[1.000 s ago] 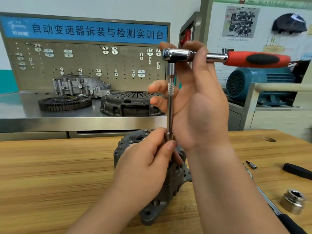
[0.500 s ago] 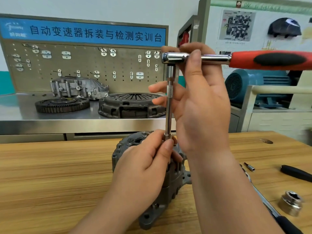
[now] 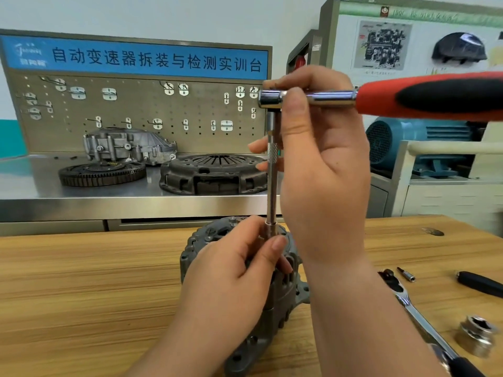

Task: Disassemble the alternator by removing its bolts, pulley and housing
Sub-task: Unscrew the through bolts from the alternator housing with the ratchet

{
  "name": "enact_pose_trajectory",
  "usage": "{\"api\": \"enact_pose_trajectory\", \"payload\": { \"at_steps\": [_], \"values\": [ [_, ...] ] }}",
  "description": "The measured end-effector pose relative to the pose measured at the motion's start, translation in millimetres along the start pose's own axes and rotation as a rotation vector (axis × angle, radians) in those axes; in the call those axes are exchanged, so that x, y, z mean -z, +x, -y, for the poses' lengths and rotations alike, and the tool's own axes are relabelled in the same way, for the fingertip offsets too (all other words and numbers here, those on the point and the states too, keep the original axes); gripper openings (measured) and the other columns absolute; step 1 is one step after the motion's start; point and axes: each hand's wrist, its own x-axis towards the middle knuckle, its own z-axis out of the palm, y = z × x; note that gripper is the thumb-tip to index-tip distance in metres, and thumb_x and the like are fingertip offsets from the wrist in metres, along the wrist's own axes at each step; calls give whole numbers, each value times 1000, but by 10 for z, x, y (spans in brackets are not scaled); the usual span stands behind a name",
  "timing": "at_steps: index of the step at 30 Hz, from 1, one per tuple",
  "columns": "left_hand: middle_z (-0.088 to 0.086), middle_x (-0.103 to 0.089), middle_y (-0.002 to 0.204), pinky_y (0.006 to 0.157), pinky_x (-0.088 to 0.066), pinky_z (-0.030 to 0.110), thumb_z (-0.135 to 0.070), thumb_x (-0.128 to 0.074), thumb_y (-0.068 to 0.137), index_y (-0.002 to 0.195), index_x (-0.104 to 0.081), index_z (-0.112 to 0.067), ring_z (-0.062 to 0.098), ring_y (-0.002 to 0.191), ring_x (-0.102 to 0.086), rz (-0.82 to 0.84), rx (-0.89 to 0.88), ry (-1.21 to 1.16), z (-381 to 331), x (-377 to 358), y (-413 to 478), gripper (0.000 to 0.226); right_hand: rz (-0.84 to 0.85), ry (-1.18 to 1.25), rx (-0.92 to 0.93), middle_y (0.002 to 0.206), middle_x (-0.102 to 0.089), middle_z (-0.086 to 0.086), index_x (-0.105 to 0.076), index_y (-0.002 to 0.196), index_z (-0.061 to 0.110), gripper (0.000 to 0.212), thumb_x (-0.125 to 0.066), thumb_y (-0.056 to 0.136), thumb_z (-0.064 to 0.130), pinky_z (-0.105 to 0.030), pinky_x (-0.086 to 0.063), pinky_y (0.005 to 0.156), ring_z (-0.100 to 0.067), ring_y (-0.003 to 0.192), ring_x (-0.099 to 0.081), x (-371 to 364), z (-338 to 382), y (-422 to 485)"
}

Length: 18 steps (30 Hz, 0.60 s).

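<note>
On the near table [image 3: 81, 281] stands the alternator [image 3: 288, 292], where the left hand [image 3: 236, 278] pinches the socket [image 3: 270, 230] to keep it on a bolt (hidden from me), while the right hand [image 3: 321, 170] grips the ratchet [image 3: 381, 97] head to hold the extension [image 3: 272, 183] upright.

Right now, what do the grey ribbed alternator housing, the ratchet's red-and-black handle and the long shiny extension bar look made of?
Grey ribbed alternator housing: probably cast aluminium, matte with cast-in vent slots.
Ratchet's red-and-black handle: likely moulded plastic with rubbery black inserts, non-reflective.
Long shiny extension bar: seemingly chrome-plated steel, mirror highlights, knurled band near the top.
</note>
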Motion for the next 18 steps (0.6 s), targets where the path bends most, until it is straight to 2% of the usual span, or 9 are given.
{"api": "enact_pose_trajectory", "payload": {
  "at_steps": [3,5,7,9,12,14,16,18],
  "values": [
    [-11,-70,82,75,-53,51,-62,-34,83,97,-60,-40,14,79,-66,-19,-52,25,-1,16,-19,36,9,279,-253,107,-63,0,-54,95,26,16,-40,101,21,-26,-51,52,-20,61,-64,-5,26,1],
    [-11,-70,82,77,-52,49,-57,-35,87,98,-59,-41,13,80,-65,-18,-71,46,10,24,-19,31,15,510,-393,115,-64,-4,-54,98,24,18,-37,102,26,-27,-50,53,-18,59,-64,13,16,18],
    [-12,-69,79,75,-51,49,-48,-39,89,91,-59,-36,13,77,-64,-10,-59,66,12,24,-10,24,22,695,-486,114,-66,-4,-53,100,23,20,-34,102,30,-26,-51,53,-17,58,-64,41,4,36],
    [-13,-69,76,74,-51,48,-45,-40,87,85,-59,-31,12,74,-64,-5,-45,84,-2,23,-5,23,27,754,-520,110,-67,-2,-53,100,23,20,-34,101,30,-25,-50,53,-17,59,-63,63,2,42],
    [-19,-70,78,74,-52,47,-48,-39,89,86,-59,-32,7,75,-65,-28,-21,88,-7,16,-7,26,-12,521,-385,110,-64,-6,-53,99,20,16,-38,102,23,-26,-51,52,-18,65,-63,64,1,35],
    [-24,-69,80,72,-54,46,-52,-38,91,89,-59,-37,4,75,-64,-39,-4,78,-11,9,-4,26,-28,187,-129,100,-62,-3,-52,98,16,11,-42,100,14,-33,-54,58,-21,72,-63,49,-5,31],
    [-27,-69,84,73,-54,46,-46,-45,88,93,-58,-40,2,78,-65,-47,-5,78,-5,-1,1,16,-15,-10,81,97,-59,0,-52,98,12,9,-45,97,7,-43,-55,70,-25,80,-62,38,-36,7],
    [-26,-69,85,73,-54,48,-42,-47,95,94,-59,-39,4,78,-65,-46,-19,77,0,-3,1,12,-19,42,11,101,-61,-1,-52,97,16,9,-44,97,11,-41,-56,68,-24,80,-65,24,-15,14]
  ]
}}
